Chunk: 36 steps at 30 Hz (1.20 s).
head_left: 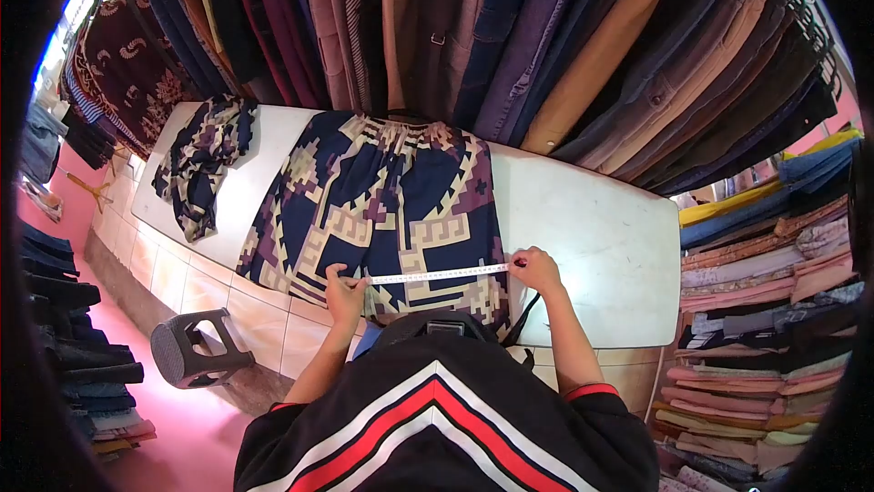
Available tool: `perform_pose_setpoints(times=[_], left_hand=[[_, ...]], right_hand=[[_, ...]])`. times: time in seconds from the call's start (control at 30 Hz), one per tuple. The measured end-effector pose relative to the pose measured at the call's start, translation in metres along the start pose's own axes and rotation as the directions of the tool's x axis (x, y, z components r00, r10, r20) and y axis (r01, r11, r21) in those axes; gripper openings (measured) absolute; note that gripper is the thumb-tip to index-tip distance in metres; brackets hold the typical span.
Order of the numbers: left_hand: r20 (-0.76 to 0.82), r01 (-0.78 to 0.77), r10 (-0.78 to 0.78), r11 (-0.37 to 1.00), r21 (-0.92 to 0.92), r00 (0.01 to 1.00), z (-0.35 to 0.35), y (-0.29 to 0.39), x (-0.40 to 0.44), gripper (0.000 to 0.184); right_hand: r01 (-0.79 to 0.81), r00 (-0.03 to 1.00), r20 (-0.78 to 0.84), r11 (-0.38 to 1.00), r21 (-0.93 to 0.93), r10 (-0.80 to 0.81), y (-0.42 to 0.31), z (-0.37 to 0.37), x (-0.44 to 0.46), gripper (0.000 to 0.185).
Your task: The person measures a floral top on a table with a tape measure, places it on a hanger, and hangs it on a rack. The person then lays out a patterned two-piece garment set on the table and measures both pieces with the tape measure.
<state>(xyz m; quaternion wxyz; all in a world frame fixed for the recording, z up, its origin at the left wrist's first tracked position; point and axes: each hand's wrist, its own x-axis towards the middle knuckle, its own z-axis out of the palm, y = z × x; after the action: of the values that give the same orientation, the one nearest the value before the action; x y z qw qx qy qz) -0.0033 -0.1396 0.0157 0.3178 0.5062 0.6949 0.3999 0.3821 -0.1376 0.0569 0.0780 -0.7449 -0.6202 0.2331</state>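
Note:
A patterned garment (391,192) in navy, cream and purple, with a gathered waist at its far end, lies spread on a white table. Across its lower part a white tape measure (437,275) is stretched nearly level. My left hand (345,295) pinches the tape at its left end, over the cloth. At the garment's right edge, my right hand (534,271) grips the other end with closed fingers. The near hem is partly hidden by my body. To the left lies a crumpled piece of cloth (205,164) in the same pattern.
The white table (592,246) reaches right of the garment. Hanging trousers (510,46) line the far side. Folded clothes are stacked on the right (765,310) and on the left (82,337). A dark plastic stool (187,351) stands on the floor at left.

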Motion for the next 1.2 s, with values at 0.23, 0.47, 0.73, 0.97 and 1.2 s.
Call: perform_pose_setpoints(times=[0.23,0.47,0.73,0.97,1.2], left_hand=[[0.026,-0.055,0.054,0.997,0.053,0.998,-0.004,-0.008,0.003,0.041],[0.029,-0.056,0.053,0.991,0.12,0.998,-0.004,-0.017,0.003,0.046],[0.159,-0.098,0.085,0.993,0.071,0.984,-0.007,-0.036,0.01,0.047],[0.245,-0.092,0.1,0.995,-0.045,0.964,-0.005,-0.06,0.018,0.052],[0.347,-0.075,0.097,0.994,-0.076,0.933,-0.015,-0.05,0.021,0.053]], right_hand=[[0.054,0.998,-0.04,0.997,0.054,-0.052,0.003,-0.001,-0.005,0.026],[0.198,0.957,-0.274,0.896,0.396,-0.09,0.017,0.004,-0.011,0.033],[0.522,0.461,-0.887,0.803,0.287,0.017,0.018,-0.227,-0.02,0.015],[0.386,0.086,-0.996,0.922,0.032,-0.001,0.041,-0.285,-0.072,0.021],[-0.01,0.503,-0.846,0.979,0.202,0.179,0.141,-0.093,-0.042,0.023]])
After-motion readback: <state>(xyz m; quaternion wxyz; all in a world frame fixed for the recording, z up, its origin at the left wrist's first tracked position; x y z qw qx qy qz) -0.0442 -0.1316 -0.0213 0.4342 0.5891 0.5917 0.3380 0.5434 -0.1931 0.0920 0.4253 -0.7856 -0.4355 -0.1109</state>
